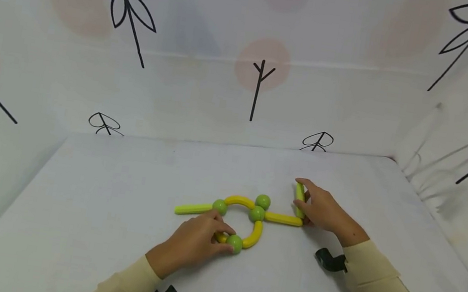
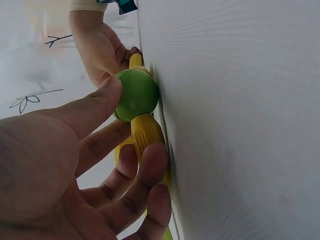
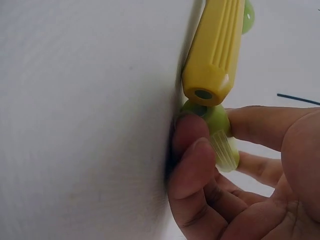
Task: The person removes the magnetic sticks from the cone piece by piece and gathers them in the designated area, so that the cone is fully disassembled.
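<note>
A toy built of green balls and yellow rods lies on the table, with curved rods (image 1: 254, 236) forming a loop. My left hand (image 1: 194, 241) holds the loop's near side, thumb against a green ball (image 2: 137, 95) and fingers around a yellow curved rod (image 2: 146, 134). From the ball on the right, a straight yellow rod (image 1: 283, 219) sticks out, its free end showing a round hole in the right wrist view. Beside that end, my right hand (image 1: 324, 211) pinches a light green rod (image 1: 299, 199). Fingers partly hide this rod (image 3: 225, 150).
Another light green rod (image 1: 193, 209) extends left from the ball (image 1: 219, 207) on the loop. One more green ball (image 1: 263, 201) sits at the loop's far right. The white table (image 1: 121, 169) meets a patterned cloth wall (image 1: 187, 93) at its far edge.
</note>
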{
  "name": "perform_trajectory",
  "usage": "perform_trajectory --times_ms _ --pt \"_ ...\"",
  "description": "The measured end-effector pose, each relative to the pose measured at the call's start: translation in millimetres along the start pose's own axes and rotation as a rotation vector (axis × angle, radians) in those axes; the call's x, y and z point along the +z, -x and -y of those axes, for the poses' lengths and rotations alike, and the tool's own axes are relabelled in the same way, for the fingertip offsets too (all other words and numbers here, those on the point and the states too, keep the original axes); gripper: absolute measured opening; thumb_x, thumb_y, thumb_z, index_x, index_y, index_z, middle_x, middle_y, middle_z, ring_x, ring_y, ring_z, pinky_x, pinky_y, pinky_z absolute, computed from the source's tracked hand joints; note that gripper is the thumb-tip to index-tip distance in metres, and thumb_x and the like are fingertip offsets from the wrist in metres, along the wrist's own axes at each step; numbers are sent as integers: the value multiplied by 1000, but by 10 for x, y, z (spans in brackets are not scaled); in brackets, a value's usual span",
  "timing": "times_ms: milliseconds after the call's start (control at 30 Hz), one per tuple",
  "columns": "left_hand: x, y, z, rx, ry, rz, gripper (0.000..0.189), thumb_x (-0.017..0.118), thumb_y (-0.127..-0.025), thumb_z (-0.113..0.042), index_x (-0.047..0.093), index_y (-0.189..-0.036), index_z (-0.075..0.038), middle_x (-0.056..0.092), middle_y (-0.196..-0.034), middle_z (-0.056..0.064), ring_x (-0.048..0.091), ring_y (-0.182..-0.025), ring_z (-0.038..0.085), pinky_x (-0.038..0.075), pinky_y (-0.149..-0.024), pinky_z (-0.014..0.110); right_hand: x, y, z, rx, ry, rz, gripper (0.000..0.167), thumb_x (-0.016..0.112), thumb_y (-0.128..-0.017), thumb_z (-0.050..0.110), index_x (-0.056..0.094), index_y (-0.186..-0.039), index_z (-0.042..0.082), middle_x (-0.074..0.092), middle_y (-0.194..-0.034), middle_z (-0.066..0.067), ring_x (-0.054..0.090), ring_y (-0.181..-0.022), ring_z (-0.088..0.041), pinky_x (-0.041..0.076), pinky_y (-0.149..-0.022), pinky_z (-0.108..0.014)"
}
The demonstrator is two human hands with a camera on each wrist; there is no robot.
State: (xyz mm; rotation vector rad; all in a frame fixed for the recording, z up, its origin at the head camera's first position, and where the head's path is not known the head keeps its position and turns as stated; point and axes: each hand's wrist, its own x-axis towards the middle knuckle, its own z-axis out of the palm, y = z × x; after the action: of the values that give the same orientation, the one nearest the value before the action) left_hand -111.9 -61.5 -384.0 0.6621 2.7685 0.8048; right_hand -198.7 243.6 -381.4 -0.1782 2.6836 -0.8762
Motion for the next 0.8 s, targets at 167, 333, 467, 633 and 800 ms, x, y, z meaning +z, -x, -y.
perform_trajectory --times_ms 167,333,467,633,800 --pt "8 3 0 3 -5 -3 35 79 -84 -41 76 -114 -22 57 -98 -6 51 -72 -1 44 -62 16 7 -26 6 5 31 -8 66 61 -100 15 27 -156 7 59 -113 -22 59 -65 -18 53 -57 -29" --pt "22 28 6 -9 -4 -5 34 79 -84 -40 77 -113 -22 56 -96 -6 51 -72 1 43 -62 17 26 -34 21 10 27 4 69 64 -98 16 27 -156 9 60 -114 -22 59 -68 -18 54 -59 -28" --pt "28 17 -6 13 -7 -12 34 79 -84 -40 77 -113 -22 56 -97 -5 50 -72 1 43 -61 16 10 1 7 -3 31 4 70 65 -98 16 27 -156 10 60 -115 -23 59 -68 -17 53 -59 -29" --pt "6 -6 -25 34 -40 -18 34 79 -84 -40 76 -111 -21 56 -97 -5 49 -70 0 43 -60 17 -35 26 7 -54 85 -44 63 64 -98 19 35 -153 7 62 -111 -22 59 -75 -20 51 -62 -29" --pt "8 -7 -56 67 -101 -71 37 76 -88 -43 73 -117 -20 61 -101 -4 54 -72 2 45 -62 18 -51 86 95 -121 108 -149 35 62 -99 22 58 -130 7 62 -100 -14 53 -78 -21 47 -62 -29"
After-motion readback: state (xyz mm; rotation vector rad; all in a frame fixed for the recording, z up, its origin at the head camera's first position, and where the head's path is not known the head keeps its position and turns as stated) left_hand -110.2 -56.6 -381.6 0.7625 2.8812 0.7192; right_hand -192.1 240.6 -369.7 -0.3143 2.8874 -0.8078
